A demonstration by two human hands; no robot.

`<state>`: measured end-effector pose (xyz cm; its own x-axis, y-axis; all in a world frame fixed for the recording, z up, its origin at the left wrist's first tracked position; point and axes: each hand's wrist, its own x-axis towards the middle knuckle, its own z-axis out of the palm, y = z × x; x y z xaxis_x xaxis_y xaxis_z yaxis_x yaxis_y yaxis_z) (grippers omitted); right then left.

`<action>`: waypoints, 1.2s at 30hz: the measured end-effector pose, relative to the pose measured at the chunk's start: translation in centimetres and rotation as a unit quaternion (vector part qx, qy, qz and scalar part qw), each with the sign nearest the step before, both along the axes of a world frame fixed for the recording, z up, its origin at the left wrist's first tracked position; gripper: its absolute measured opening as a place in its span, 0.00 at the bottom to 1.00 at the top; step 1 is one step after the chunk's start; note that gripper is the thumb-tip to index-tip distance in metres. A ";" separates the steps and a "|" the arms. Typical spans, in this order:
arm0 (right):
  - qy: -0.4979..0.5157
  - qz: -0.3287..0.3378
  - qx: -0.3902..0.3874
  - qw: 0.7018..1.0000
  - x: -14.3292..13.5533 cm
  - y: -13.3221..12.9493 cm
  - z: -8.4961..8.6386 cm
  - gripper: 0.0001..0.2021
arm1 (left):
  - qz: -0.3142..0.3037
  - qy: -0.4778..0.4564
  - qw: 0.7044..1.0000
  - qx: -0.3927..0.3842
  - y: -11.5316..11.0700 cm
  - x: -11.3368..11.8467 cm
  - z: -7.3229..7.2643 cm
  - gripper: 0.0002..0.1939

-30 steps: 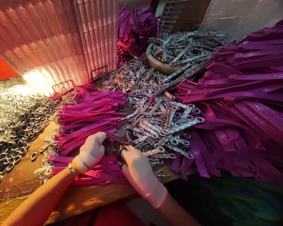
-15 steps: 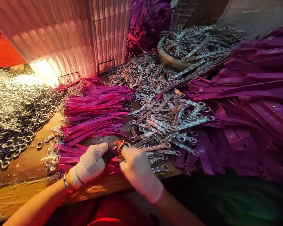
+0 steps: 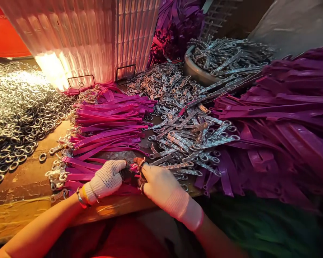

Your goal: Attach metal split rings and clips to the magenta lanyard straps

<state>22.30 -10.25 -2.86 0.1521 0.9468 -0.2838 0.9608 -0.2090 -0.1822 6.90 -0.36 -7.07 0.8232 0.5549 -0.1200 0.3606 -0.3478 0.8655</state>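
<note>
My left hand [image 3: 107, 181], in a white dotted glove with dark fingertips, is closed near the table's front edge, its fingers pressed round something small. Close to its right, my right hand [image 3: 161, 186] in a pale glove pinches at the same place with brown-covered fingertips. A bit of pink shows between the two sets of fingertips; the rest of the piece is hidden. Beside and behind my left hand lie rows of pink straps [image 3: 104, 143] with pale metal links [image 3: 59, 170] on their left ends. Twisted silver metal strips [image 3: 183, 143] lie behind my right hand.
Loose metal rings [image 3: 24, 114] are heaped at the left. Purple straps [image 3: 290, 122] are piled at the right. A bowl [image 3: 192, 66] of metal strips stands at the back, beside a ribbed translucent panel [image 3: 70, 43]. The wooden table edge [image 3: 21, 215] runs along the front.
My right hand has shifted slightly right, and the gap between the fingertips is wider, with more pink showing. My left hand stays almost in place. The view has tilted a little.
</note>
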 end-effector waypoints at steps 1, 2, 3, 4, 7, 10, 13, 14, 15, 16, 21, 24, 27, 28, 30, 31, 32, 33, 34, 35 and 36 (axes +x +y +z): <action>-0.019 0.001 -0.018 1.000 -0.1 0.2 0.2 0.12 | -0.002 -0.001 1.000 0.006 -0.1 -0.1 -0.3 0.10; -0.037 0.009 -0.024 0.999 -0.2 0.4 0.2 0.13 | -0.004 -0.002 1.000 0.009 -0.1 -0.2 -0.6 0.10; -0.052 0.027 -0.020 0.998 -0.3 0.5 0.1 0.13 | -0.005 -0.004 1.000 0.009 -0.1 -0.2 -0.7 0.11; -0.066 0.053 -0.011 0.996 -0.4 0.5 -0.1 0.13 | -0.006 -0.005 1.000 0.005 -0.1 -0.2 -0.8 0.11; -0.095 0.131 0.027 0.986 -0.7 0.4 -0.9 0.13 | -0.007 -0.018 1.000 -0.023 0.0 -0.2 -0.5 0.10; -0.110 0.152 0.045 0.981 -0.8 0.1 -1.4 0.12 | -0.002 -0.028 0.999 -0.046 0.1 -0.1 -0.4 0.10; -0.111 0.149 0.050 0.981 -0.7 -0.2 -1.5 0.11 | -0.014 -0.011 0.999 -0.050 0.3 0.1 -0.4 0.10; -0.110 0.147 0.047 0.982 -0.8 -0.3 -1.5 0.11 | -0.019 -0.001 0.999 -0.049 0.3 0.1 -0.4 0.10; -0.107 0.143 0.041 0.983 -0.9 -0.3 -1.4 0.10 | -0.024 0.011 0.999 -0.047 0.4 0.2 -0.4 0.11; -0.105 0.137 0.032 0.985 -1.0 -0.4 -1.4 0.10 | -0.030 0.021 0.998 -0.046 0.5 0.3 -0.3 0.11; -0.122 0.053 -0.031 0.991 -0.9 -1.0 -0.4 0.08 | -0.021 0.001 0.990 -0.139 0.9 0.5 0.8 0.10; -0.120 0.071 -0.043 0.989 1.1 -1.0 1.0 0.04 | 0.050 -0.023 0.963 -0.262 1.2 0.4 1.3 0.16; -0.138 0.078 0.022 0.987 5.1 0.5 2.0 0.06 | 0.138 -0.092 0.901 -0.401 1.7 0.6 1.4 0.21; -0.162 0.072 0.049 0.983 6.6 1.4 2.0 0.07 | 0.157 -0.115 0.869 -0.456 2.0 0.7 1.4 0.21; -0.213 0.083 0.058 0.972 9.4 3.4 1.3 0.11 | 0.175 -0.144 0.804 -0.550 2.3 0.8 1.5 0.22; -0.229 0.098 0.044 0.967 10.6 4.5 0.7 0.12 | 0.181 -0.150 0.782 -0.578 2.3 0.7 1.5 0.21; -0.241 0.111 0.029 0.964 11.6 5.4 0.0 0.13 | 0.183 -0.150 0.771 -0.592 2.3 0.7 1.6 0.19; -0.249 0.123 0.017 0.960 12.5 6.1 -0.6 0.13 | 0.183 -0.148 0.769 -0.595 2.3 0.7 1.7 0.16; -0.252 0.131 0.013 0.959 13.2 6.7 -1.3 0.13 | 0.181 -0.142 0.773 -0.591 2.2 0.6 1.8 0.14; -0.251 0.133 0.017 0.959 13.8 7.1 -1.8 0.12 | 0.179 -0.136 0.780 -0.584 2.0 0.6 1.8 0.12; -0.243 0.128 0.033 0.961 14.3 7.3 -2.2 0.12 | 0.174 -0.129 0.787 -0.577 1.9 0.6 1.9 0.12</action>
<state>36.59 -2.99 -5.02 0.0106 0.9842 -0.1768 0.9538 0.0432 0.2973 7.54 1.54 -5.17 0.7255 0.3954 -0.5633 0.0211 0.8053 0.5924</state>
